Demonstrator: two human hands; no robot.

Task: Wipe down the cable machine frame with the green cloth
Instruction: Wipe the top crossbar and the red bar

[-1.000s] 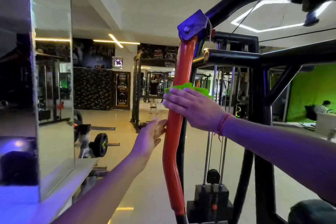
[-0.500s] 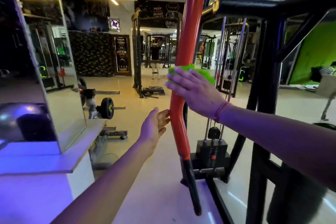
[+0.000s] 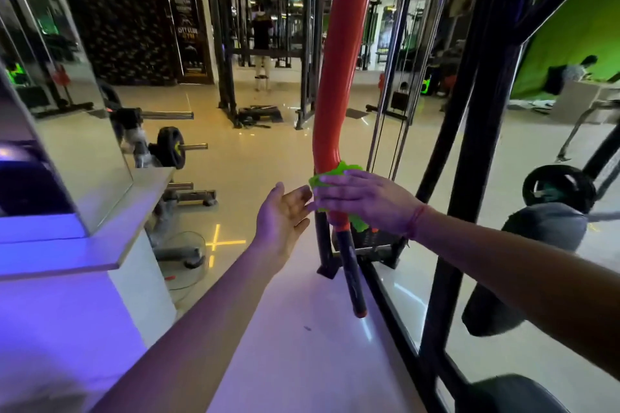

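Right hand (image 3: 365, 201) presses green cloth (image 3: 339, 171) flat on red bar (image 3: 335, 77), fingers straight. Left hand (image 3: 281, 214) empty beside it, fingers spread wide, palm up.

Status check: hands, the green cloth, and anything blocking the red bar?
Right hand flat, pressing green cloth on red bar near its lower end. Left hand open, empty, beside the bar. Nothing in the way.
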